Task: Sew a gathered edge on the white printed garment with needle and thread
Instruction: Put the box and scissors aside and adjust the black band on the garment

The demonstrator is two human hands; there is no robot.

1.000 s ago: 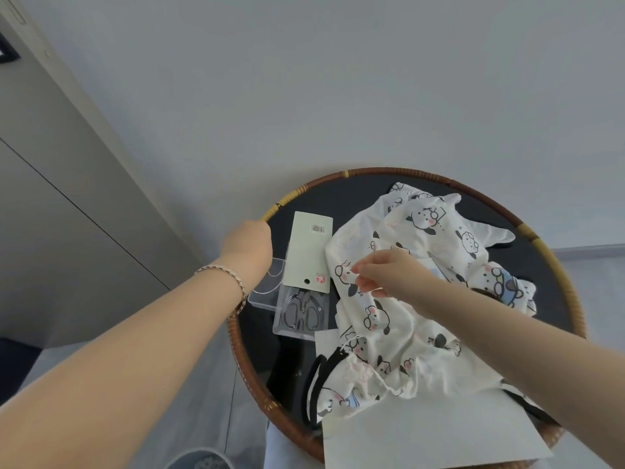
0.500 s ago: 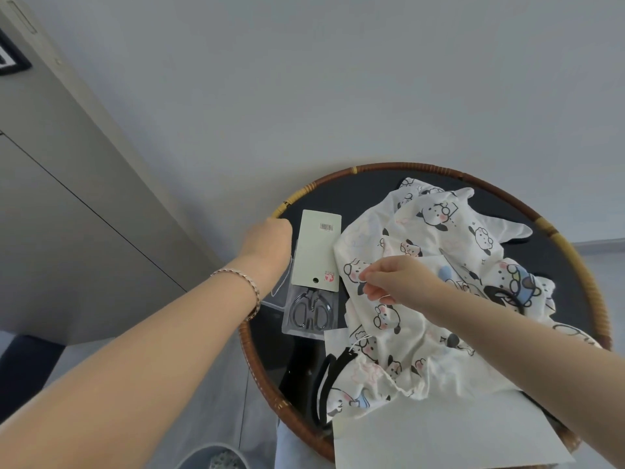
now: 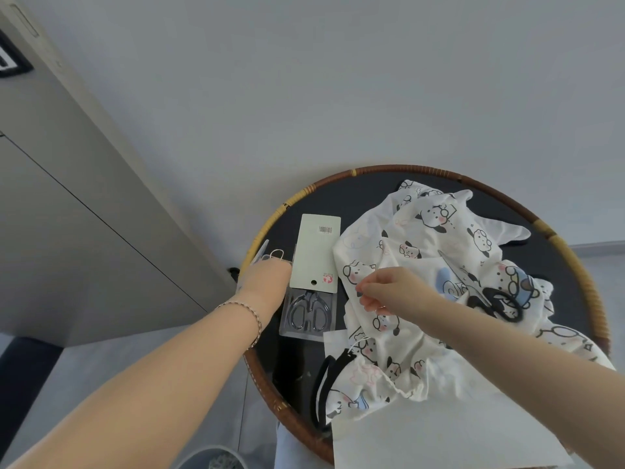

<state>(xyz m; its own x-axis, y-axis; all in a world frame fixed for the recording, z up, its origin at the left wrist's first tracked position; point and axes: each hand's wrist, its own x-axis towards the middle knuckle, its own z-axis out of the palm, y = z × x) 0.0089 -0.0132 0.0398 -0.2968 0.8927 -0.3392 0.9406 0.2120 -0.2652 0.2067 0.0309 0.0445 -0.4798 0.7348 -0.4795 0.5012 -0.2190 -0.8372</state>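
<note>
The white printed garment lies crumpled on a round black table with a rattan rim. My right hand pinches a fold at the garment's left edge. A thin white thread trails off the cloth below that hand. I cannot make out a needle. My left hand, with a bracelet on its wrist, curls its fingers down onto a clear plastic case at the table's left rim. A loop of white thread shows just above its knuckles.
A blister pack with a pale card lies between my hands. Black-handled scissors rest on the garment. Black bands and a white sheet sit at the near edge. A bin stands below, a grey cabinet at left.
My left hand has slid right along the rim onto the clear case, whose edge and thread loop now show above it. My right hand keeps its pinch on the garment.
</note>
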